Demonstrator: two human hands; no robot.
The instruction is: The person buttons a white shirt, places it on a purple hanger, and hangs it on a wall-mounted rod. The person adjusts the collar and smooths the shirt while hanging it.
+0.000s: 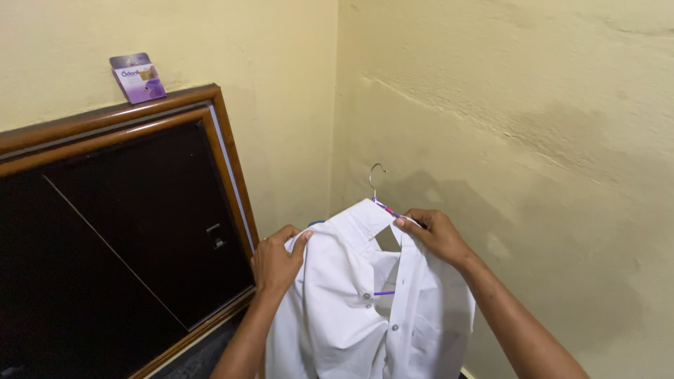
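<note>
Head view: white shirt on a hanger, held at both shoulders

Head camera, lower centre of the frame: a white button-up shirt (351, 309) hangs on a purple hanger (385, 293) with a metal hook (375, 175) that rises above the collar. The collar stands open, the placket runs down the middle with small dark buttons, and a chest pocket shows at the lower right of the cloth. A short stretch of the hanger's purple bar is visible through the open front, and another bit just above the collar.

The left hand (275, 263) is closed on the shirt's shoulder at the left side of the garment, its fingers curled over the fabric edge. The right hand (437, 235) pinches the collar and shoulder at the right side, thumb on top of the cloth, fingers wrapped over the hanger's arm beneath.

Behind, a dark wooden-framed panel (140, 210) fills the left of the frame, with a small purple card packet (138, 77) resting on its top edge against the yellow wall (505, 126).
</note>
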